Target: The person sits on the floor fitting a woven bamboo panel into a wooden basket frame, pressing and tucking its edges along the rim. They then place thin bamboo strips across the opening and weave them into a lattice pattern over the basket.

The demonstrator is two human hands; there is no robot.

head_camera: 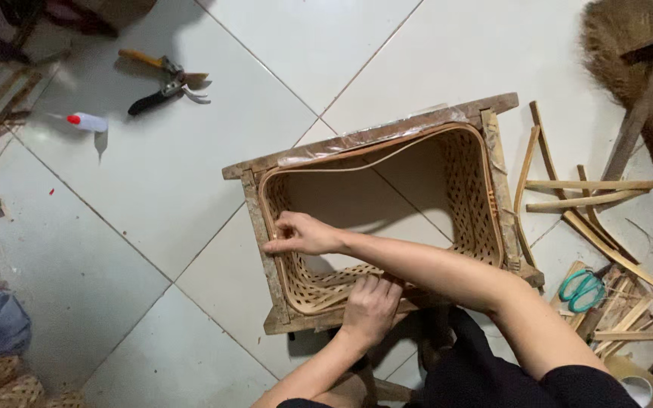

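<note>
Head view: my right hand (300,234) pinches the thin bamboo rim strip (267,219) at centre frame. My left hand (370,306) presses its fingers, closed together, on the near edge of the tan open-weave bamboo basket (466,189) in its rough wooden frame (372,136).

under my right hand (300,236) and left hand (370,308) the woven basket (466,193) is thin matt cane in open lattice, held in a rough, worn wooden frame (372,134). floor tiles (153,174) are glossy, smooth white. the scissors (585,289) have shiny teal plastic handles.
</note>
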